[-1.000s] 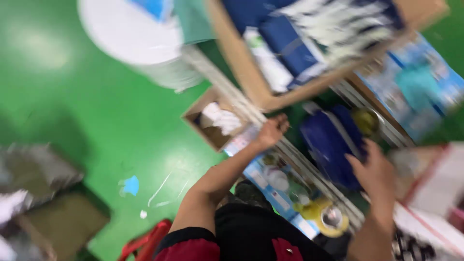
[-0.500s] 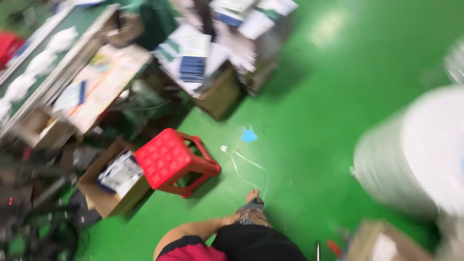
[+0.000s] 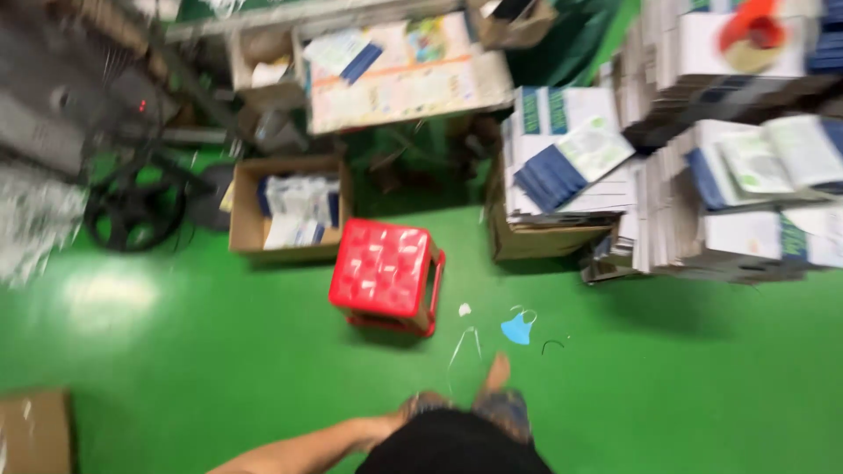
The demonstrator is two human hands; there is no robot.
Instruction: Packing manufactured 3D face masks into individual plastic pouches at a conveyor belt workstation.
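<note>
I am looking down at a green floor. My left forearm reaches in from the bottom edge, and my left hand (image 3: 420, 409) is a blur close to my body beside patterned cloth. Whether it holds anything is unclear. My right hand is out of sight. One of my feet (image 3: 497, 372) shows just ahead of me. A red plastic stool (image 3: 386, 274) stands on the floor a short step in front. A blue face mask (image 3: 519, 328) and loose white strings lie between the stool and my foot.
An open cardboard box (image 3: 250, 230) with white and blue packets sits left of the stool. Tall stacks of flat packets (image 3: 729, 193) fill the right. A black coil (image 3: 136, 206) lies at the left, a cardboard box corner (image 3: 35, 434) at bottom left.
My view has swung away from the shelf where both hands were reaching. The red stool has come from lower left to the middle. The right hand has dropped out of view.
</note>
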